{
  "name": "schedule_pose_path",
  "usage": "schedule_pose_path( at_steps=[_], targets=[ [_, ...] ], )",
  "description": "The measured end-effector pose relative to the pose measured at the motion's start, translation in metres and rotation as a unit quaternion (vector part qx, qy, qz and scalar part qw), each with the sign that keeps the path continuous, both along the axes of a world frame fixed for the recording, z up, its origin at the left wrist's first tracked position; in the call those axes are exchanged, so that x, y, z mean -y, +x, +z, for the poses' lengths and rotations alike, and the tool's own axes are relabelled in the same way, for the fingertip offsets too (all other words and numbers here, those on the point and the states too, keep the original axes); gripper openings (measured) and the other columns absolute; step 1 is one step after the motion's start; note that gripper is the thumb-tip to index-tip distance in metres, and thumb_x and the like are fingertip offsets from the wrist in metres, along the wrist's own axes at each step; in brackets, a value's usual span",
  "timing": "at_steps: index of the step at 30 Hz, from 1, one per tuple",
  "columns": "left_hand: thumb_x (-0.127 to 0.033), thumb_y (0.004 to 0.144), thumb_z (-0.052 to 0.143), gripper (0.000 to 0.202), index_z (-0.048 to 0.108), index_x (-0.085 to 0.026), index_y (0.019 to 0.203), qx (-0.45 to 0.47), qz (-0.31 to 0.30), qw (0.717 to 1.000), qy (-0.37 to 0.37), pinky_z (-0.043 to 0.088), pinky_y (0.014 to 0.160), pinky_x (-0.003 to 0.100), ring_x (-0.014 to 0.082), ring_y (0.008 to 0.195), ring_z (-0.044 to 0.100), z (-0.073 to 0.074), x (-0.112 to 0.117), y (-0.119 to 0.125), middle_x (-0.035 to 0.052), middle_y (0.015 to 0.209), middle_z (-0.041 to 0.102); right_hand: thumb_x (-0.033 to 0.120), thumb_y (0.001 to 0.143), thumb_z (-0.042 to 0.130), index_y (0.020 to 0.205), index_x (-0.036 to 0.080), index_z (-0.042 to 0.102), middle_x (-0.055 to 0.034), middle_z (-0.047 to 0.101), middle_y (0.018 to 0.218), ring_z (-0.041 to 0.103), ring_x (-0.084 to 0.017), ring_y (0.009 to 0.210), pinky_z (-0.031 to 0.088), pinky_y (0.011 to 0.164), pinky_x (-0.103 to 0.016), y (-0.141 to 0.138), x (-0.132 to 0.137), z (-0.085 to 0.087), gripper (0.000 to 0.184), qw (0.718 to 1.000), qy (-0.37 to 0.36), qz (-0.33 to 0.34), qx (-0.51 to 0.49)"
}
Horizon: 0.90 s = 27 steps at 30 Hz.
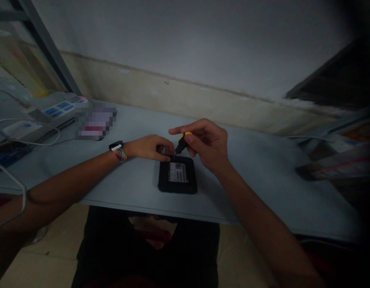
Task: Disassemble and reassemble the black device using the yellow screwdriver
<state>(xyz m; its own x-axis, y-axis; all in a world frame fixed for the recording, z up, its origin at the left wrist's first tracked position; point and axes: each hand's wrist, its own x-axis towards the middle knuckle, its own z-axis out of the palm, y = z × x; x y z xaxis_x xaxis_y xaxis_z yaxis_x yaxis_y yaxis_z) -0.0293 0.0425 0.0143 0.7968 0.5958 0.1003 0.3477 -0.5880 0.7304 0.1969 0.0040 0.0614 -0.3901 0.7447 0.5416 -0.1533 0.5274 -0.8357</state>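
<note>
A flat black square box [162,176] with a white printed label [178,173] lies on the light blue desk in front of me. My left hand [151,147] grips the box at its far left corner, the thumb on the edge and the other fingers curled behind. In my right hand [207,140] is a short screwdriver [181,143] with a black and yellow handle, held between thumb and fingers, the index finger stretched out. The screwdriver tilts down, and its tip meets the far edge of the box close to my left fingers. The exact contact spot is too small to make out.
A phone [97,122] with a blurred screen lies at the back left, near a white power strip [63,108] with blue sockets. A white cable [24,188] loops over my left forearm. Plastic-wrapped items [338,162] stand at the right. The wall [185,96] borders the desk behind.
</note>
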Motion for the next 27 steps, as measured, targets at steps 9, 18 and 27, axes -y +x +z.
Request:
schedule_pose_path(
  at_steps=[9, 18, 27],
  targets=[
    [-0.045, 0.092, 0.074, 0.03, 0.078, -0.018, 0.104, 0.005, 0.001, 1.0, 0.004, 0.042, 0.068, 0.026, 0.0118, 0.068, 0.058, -0.002, -0.001, 0.0, 0.0009, 0.085, 0.071, 0.043, 0.108, 0.063, 0.108, 0.024, 0.082, -0.0043, 0.082, 0.095, 0.05, -0.008, 0.051, 0.036, 0.043, -0.025, 0.008, 0.002, 0.001, 0.027, 0.999, 0.024, 0.008, 0.023],
    [-0.044, 0.092, 0.075, 0.028, 0.077, -0.018, 0.103, 0.008, 0.004, 1.0, 0.001, 0.042, 0.067, 0.026, 0.0118, 0.066, 0.056, -0.004, 0.0, -0.001, -0.0001, 0.08, 0.069, 0.045, 0.092, 0.085, 0.098, 0.027, 0.053, 0.0053, 0.074, 0.074, 0.06, -0.009, 0.057, 0.05, 0.055, -0.021, -0.011, 0.004, 0.003, 0.037, 0.994, -0.092, 0.048, -0.024],
    [-0.038, 0.09, 0.074, 0.023, 0.077, -0.019, 0.103, 0.008, -0.001, 1.0, 0.008, 0.043, 0.068, 0.025, 0.012, 0.067, 0.058, 0.0, 0.002, 0.0, -0.0002, 0.08, 0.071, 0.033, 0.098, 0.08, 0.105, 0.024, 0.075, -0.002, 0.084, 0.103, 0.051, -0.004, 0.048, 0.037, 0.041, -0.02, 0.002, 0.005, 0.003, 0.013, 0.999, -0.031, 0.01, -0.003]
  ],
)
